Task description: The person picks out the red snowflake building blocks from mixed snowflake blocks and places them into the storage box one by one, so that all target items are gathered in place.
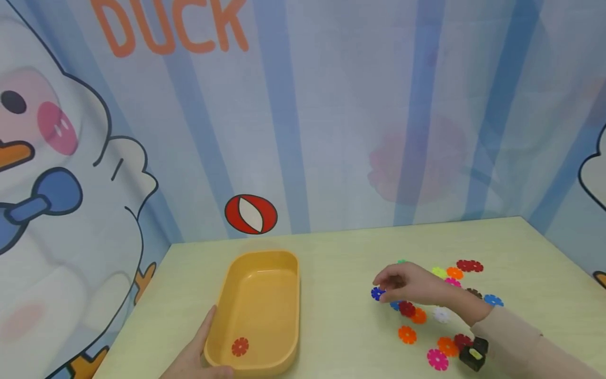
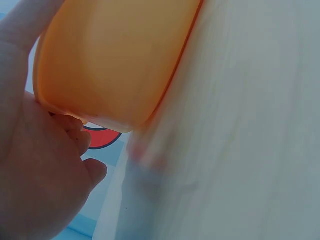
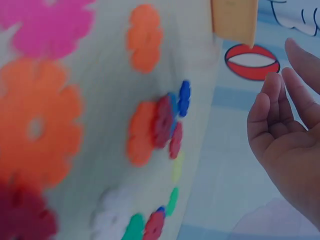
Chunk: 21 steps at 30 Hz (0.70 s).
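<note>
An orange-yellow tray lies on the pale table, with one orange flower piece inside near its front end. My left hand grips the tray's near left corner, thumb along the side wall; the left wrist view shows its fingers curled against the tray. My right hand hovers over a scatter of flower pieces, fingertips just above a blue piece. In the right wrist view that hand is relaxed and holds nothing.
Several flower pieces lie right of the tray: red, orange, white, pink, dark red, blue. A printed curtain backs the table. Bare table lies between tray and pieces.
</note>
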Each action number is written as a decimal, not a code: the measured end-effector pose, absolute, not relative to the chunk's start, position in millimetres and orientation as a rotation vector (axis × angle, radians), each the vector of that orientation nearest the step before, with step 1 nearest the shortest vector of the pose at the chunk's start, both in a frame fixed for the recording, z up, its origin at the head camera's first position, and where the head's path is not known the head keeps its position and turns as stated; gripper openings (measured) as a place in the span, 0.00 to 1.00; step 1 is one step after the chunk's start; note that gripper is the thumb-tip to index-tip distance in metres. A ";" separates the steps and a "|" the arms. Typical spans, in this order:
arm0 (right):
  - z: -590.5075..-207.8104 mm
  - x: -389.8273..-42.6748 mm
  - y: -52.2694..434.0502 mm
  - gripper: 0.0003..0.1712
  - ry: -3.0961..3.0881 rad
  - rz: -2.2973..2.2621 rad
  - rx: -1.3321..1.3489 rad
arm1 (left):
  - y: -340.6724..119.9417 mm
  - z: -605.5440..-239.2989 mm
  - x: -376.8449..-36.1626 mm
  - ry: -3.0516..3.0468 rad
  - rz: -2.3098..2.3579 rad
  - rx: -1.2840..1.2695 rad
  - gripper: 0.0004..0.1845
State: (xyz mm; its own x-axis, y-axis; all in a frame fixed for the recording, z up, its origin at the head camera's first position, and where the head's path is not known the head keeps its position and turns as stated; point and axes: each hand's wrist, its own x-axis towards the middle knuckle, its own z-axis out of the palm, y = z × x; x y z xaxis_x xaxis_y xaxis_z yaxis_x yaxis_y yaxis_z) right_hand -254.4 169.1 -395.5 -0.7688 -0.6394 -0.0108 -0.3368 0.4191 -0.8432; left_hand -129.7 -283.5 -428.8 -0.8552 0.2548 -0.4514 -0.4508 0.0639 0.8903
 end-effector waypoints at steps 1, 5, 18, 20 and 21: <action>-397.3 -254.1 173.9 0.21 2.363 -1.280 -0.818 | -283.5 -428.0 -129.7 1.854 1.841 -0.196 0.61; -405.4 -254.0 189.4 0.20 2.401 -1.258 -0.750 | -282.9 -426.1 -130.5 1.883 1.828 -0.202 0.61; -421.2 -252.0 203.6 0.19 2.443 -1.134 -0.684 | -285.7 -430.3 -130.8 1.887 1.832 -0.174 0.61; -423.1 -252.3 204.1 0.20 2.449 -1.113 -0.688 | -285.7 -430.7 -130.6 1.854 1.855 -0.163 0.61; -423.9 -252.6 204.2 0.20 2.456 -1.100 -0.683 | -285.5 -430.9 -130.5 1.846 1.860 -0.163 0.61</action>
